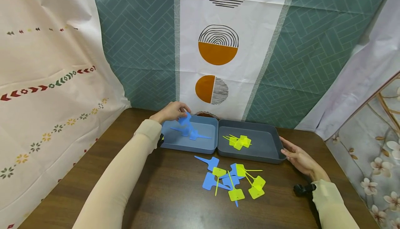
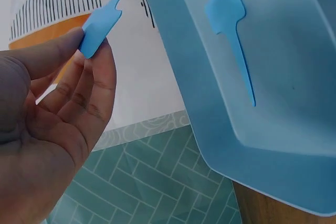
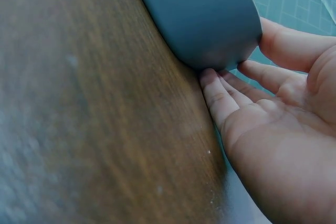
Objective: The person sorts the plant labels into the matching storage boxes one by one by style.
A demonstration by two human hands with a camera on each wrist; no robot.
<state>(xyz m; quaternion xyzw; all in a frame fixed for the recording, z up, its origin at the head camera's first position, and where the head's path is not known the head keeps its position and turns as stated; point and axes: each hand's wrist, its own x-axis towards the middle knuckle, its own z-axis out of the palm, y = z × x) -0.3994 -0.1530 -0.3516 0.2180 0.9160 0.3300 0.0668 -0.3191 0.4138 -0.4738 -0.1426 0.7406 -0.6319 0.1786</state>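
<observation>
My left hand [image 1: 173,112] is over the blue-grey tray [image 1: 187,148], pinching a blue T-shaped plant label [image 2: 100,29] by its wide head between thumb and fingers. Its stem points away from the hand. More blue plant labels [image 1: 194,135] lie in that tray beneath it. At the right, my right hand [image 1: 301,158] touches the outer corner of the dark grey tray [image 1: 250,156]; in the right wrist view the thumb meets the rim and fairly straight fingers rest low against the wall. Several yellow-green plant labels [image 1: 239,142] lie inside this dark tray.
On the brown wooden table [image 1: 175,194], in front of the trays, mixed blue labels [image 1: 208,180] and yellow-green labels [image 1: 236,194] overlap in a loose pile. The two trays stand side by side, touching. A patterned curtain [image 1: 143,48] hangs behind the table.
</observation>
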